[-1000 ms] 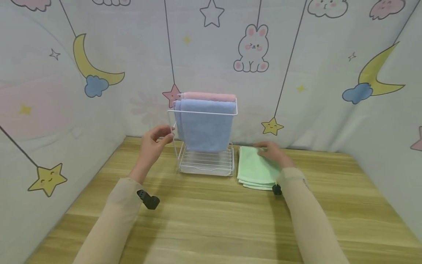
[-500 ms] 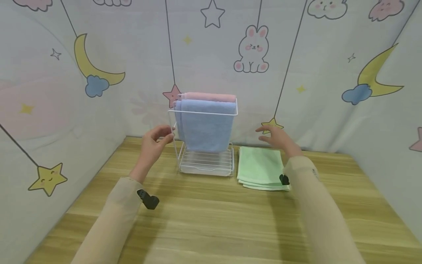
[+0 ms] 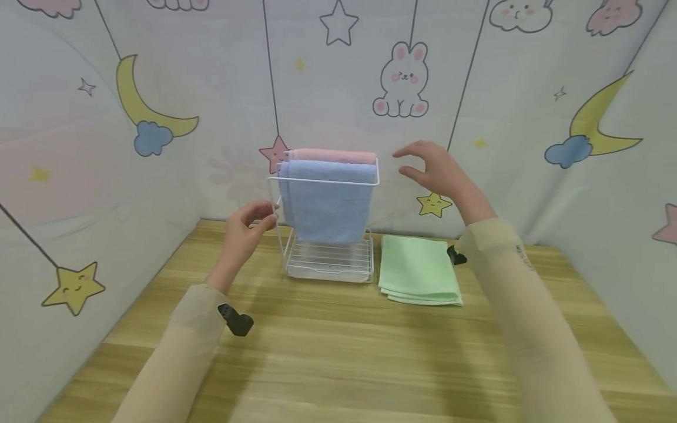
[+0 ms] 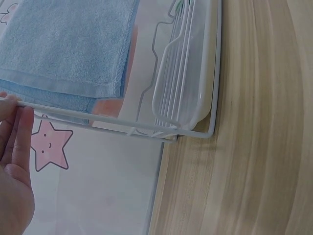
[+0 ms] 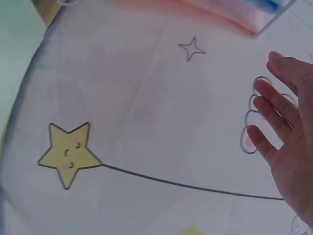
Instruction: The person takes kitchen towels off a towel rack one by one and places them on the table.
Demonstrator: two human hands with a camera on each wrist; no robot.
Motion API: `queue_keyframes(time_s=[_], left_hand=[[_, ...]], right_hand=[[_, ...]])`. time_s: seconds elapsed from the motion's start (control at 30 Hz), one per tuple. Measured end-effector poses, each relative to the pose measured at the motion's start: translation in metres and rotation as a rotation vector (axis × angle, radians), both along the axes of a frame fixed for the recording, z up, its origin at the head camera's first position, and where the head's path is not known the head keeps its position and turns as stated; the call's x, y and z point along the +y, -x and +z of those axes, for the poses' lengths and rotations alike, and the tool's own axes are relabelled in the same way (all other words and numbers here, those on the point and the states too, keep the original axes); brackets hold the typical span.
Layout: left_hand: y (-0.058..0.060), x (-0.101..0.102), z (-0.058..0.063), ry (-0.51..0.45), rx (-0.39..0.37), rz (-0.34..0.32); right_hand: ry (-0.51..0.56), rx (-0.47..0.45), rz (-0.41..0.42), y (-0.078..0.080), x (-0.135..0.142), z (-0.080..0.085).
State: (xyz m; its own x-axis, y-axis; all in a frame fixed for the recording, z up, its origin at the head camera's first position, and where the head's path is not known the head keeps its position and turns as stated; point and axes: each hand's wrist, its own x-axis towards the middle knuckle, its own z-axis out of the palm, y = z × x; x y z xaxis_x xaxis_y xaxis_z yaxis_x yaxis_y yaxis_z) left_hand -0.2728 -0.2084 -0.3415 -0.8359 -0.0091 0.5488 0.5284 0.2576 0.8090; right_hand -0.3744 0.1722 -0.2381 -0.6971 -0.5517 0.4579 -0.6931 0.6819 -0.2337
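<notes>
A white wire towel rack [image 3: 324, 181] stands at the back of the table. Over its bars hang a blue towel [image 3: 330, 202] in front and a pink towel [image 3: 333, 155] behind. My left hand [image 3: 245, 229] pinches the rack's left upright between thumb and fingers, as the left wrist view also shows with the wire [image 4: 88, 116]. To the right of the rack, in the air, my right hand [image 3: 436, 170] holds nothing, its fingers apart and gently bent. Below it a folded green towel [image 3: 418, 267] lies flat on the table beside the rack.
At the rack's base sits a white tray [image 3: 328, 273] under a wire grid. Close behind stands a printed cloth wall [image 3: 338, 106] with moons, stars and a rabbit, and more cloth closes off both sides. The wooden table [image 3: 328, 352] spreads out in front.
My right hand has lifted off the green towel and risen to the height of the rack's top. The left hand keeps its hold on the upright; the towels have stayed in place.
</notes>
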Motion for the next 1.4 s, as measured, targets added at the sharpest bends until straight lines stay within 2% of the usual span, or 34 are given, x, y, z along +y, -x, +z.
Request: queue_keyframes(time_s=[0.17, 0.27, 0.4, 0.53, 0.63, 0.7, 0.8, 0.87, 0.93, 1.17, 1.4], left_hand=[[0.002, -0.002, -0.002, 0.004, -0.007, 0.004], [0.009, -0.005, -0.009, 0.002, -0.016, 0.005], [0.019, -0.010, -0.020, 0.004, -0.023, 0.018], [0.022, -0.011, -0.024, 0.020, -0.021, 0.025], [0.022, -0.011, -0.023, 0.026, -0.014, 0.023], [0.017, -0.009, -0.017, 0.028, -0.021, 0.025], [0.015, -0.008, -0.016, 0.025, -0.024, 0.023], [0.015, -0.008, -0.015, 0.028, -0.027, 0.027], [0.020, -0.011, -0.020, 0.024, -0.018, 0.029], [0.021, -0.011, -0.022, 0.026, -0.015, 0.030], [0.020, -0.010, -0.021, 0.023, -0.012, 0.032]], right_hand=[[-0.005, 0.068, 0.050, -0.012, -0.021, 0.028], [-0.026, 0.085, 0.066, -0.017, -0.032, 0.039], [-0.058, 0.081, 0.063, -0.023, -0.045, 0.050], [-0.055, 0.071, 0.067, -0.027, -0.055, 0.056], [-0.029, 0.072, 0.092, -0.028, -0.063, 0.056], [-0.012, 0.085, 0.115, -0.028, -0.069, 0.055], [0.012, 0.107, 0.165, -0.027, -0.079, 0.052], [0.028, 0.121, 0.185, -0.025, -0.085, 0.047], [0.043, 0.116, 0.194, -0.024, -0.092, 0.042], [0.016, 0.018, 0.162, -0.021, -0.106, 0.025], [-0.004, -0.047, 0.163, -0.016, -0.112, 0.019]])
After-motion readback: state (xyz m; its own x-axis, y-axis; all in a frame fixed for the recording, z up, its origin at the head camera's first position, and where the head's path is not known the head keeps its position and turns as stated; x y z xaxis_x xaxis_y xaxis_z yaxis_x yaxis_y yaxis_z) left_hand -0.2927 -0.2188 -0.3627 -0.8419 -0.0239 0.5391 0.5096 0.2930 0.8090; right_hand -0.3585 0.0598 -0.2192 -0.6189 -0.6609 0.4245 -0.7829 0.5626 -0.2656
